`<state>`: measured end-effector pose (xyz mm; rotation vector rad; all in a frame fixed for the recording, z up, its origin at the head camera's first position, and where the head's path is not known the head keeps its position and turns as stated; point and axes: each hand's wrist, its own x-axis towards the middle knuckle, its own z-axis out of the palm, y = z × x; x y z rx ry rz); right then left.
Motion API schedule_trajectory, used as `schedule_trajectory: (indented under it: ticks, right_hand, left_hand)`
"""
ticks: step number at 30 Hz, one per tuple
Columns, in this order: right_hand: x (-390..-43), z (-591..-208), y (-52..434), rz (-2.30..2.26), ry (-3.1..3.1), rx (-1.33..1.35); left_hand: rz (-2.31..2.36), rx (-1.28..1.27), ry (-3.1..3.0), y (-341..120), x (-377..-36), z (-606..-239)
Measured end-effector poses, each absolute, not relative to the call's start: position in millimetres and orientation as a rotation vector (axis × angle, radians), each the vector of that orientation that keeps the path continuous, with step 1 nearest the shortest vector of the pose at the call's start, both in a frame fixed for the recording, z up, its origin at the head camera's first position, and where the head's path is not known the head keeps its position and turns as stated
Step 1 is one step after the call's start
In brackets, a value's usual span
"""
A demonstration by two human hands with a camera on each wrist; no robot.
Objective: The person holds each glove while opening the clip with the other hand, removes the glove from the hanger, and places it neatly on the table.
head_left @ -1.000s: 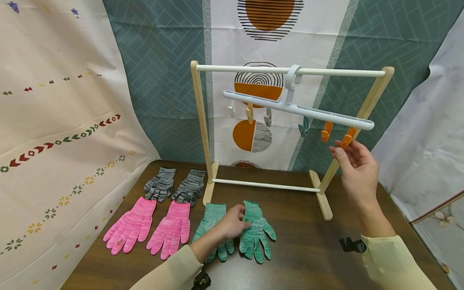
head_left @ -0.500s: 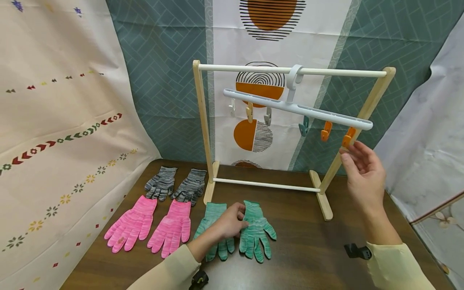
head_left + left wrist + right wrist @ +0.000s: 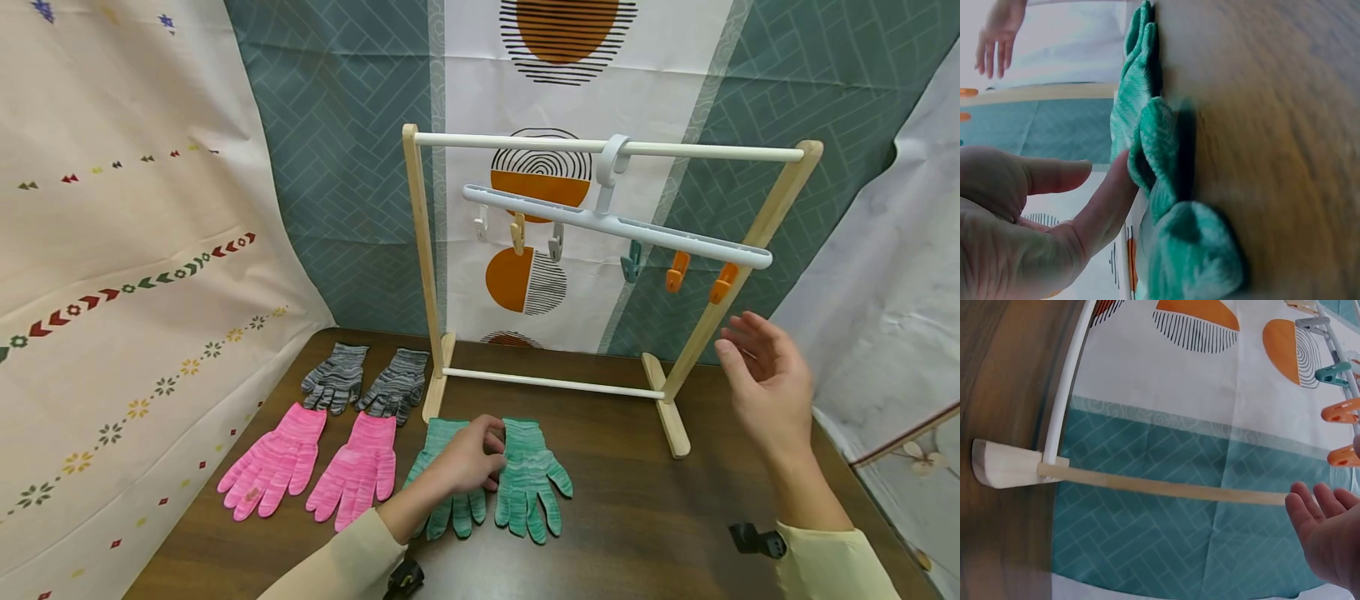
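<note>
My left hand is low over the left green glove, beside the inner edge of the right green glove. Its thumb and forefinger stand apart in the left wrist view, with one fingertip against the green fabric. Empty, my right hand hovers with relaxed fingers below and right of the outer orange clip. That clip hangs from a white hanger, beside another orange clip and a teal clip. The right wrist view shows the right hand apart from the clips.
A wooden rack with a white top rod carries the tilted hanger. White, yellow and grey clips hang from its left half. Pink gloves and grey gloves lie on the table's left side.
My right hand has let go of the outer orange clip and moved down and right. The left hand's fingers have come off the right green glove's edge and shifted slightly left.
</note>
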<state>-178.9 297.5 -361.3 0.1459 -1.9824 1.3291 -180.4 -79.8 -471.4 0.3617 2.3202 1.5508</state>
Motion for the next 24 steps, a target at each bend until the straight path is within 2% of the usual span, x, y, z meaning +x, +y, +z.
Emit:
schedule_trajectory:
  ticks: [16,24]
  right_hand:
    - [-165,-377,319,1.003,-2.263,0.188]
    - [-165,-383,329,0.886,-2.353,0.24]
  left_hand:
    - [1.573,0.413,2.402,-108,-180,-460]
    - [1.486,0.431,2.728,-127,-187,-451]
